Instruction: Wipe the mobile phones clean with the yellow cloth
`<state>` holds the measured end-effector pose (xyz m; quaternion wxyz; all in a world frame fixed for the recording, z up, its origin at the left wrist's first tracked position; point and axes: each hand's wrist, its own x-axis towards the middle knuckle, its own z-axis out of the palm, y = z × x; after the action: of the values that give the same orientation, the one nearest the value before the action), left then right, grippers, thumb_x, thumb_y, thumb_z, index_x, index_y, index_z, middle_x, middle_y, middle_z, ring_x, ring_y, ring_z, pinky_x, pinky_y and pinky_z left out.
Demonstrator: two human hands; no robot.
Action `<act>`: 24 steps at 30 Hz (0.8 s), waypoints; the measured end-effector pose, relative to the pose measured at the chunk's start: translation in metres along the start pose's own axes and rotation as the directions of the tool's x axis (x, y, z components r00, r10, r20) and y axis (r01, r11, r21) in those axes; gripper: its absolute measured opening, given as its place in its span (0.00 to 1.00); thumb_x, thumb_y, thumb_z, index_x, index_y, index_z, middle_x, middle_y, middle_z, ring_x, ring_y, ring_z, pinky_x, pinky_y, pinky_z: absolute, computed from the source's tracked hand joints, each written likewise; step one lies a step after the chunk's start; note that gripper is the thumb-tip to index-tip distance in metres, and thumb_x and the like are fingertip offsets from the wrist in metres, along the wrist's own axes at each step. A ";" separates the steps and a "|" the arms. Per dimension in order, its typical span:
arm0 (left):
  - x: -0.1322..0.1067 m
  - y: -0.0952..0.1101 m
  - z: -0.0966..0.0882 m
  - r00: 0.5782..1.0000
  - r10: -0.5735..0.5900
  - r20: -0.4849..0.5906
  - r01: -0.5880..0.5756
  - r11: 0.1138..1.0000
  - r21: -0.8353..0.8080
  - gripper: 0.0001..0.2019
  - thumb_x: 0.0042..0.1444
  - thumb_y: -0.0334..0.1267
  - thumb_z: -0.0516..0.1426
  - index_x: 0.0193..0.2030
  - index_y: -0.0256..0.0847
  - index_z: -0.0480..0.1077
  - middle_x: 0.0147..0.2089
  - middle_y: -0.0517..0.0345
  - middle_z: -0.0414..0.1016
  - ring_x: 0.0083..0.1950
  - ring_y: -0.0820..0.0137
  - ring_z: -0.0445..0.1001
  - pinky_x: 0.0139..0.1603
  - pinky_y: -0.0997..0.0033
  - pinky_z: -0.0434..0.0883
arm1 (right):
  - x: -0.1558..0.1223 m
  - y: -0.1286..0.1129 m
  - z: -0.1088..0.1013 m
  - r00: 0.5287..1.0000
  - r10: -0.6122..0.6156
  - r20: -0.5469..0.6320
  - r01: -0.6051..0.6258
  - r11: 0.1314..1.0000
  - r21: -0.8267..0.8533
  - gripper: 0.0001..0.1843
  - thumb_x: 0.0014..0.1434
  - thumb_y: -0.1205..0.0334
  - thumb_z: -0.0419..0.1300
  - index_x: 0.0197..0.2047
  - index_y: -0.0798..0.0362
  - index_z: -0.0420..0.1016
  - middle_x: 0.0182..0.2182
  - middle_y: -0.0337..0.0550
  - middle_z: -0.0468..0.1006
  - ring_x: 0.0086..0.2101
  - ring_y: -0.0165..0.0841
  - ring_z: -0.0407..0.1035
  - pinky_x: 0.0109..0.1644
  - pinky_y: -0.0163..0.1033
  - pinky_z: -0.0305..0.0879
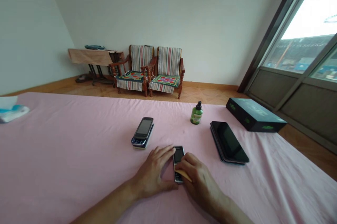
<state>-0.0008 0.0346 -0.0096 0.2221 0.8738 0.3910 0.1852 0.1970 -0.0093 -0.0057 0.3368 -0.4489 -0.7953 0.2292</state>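
A small bar-shaped mobile phone (179,153) with a dark screen and keypad lies face up on the pink cloth. My left hand (152,173) steadies it from the left, fingertips at its top edge and thumb at its bottom edge. Pinched in my right hand (202,178) is a thin yellow cloth-like piece (184,174), which rests over the phone's keypad. The right fingers hide part of the keys. Farther off to the left, a slider phone (144,129) lies on top of another flat device.
A green bottle with a black cap (196,114) stands beyond my hands. To the right lie stacked black tablets (229,142) and a dark box (254,114). A tissue pack (13,111) sits at far left. Two wooden chairs (165,80) stand by the wall.
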 end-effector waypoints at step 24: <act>-0.001 0.006 -0.004 1.000 -0.021 0.005 0.021 1.000 -0.005 0.47 0.42 0.52 0.70 0.67 0.39 0.60 0.69 0.41 0.59 0.68 0.49 0.58 0.67 0.47 0.57 | -0.002 -0.019 -0.017 0.966 -0.082 0.243 0.081 0.997 0.015 0.13 0.59 0.79 0.56 0.31 0.52 0.73 0.35 0.42 0.74 0.36 0.32 0.69 0.37 0.34 0.62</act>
<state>0.0004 0.0310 -0.0028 0.2273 0.8696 0.3991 0.1815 0.1994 -0.0196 0.0180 0.2469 -0.3835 -0.8478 0.2705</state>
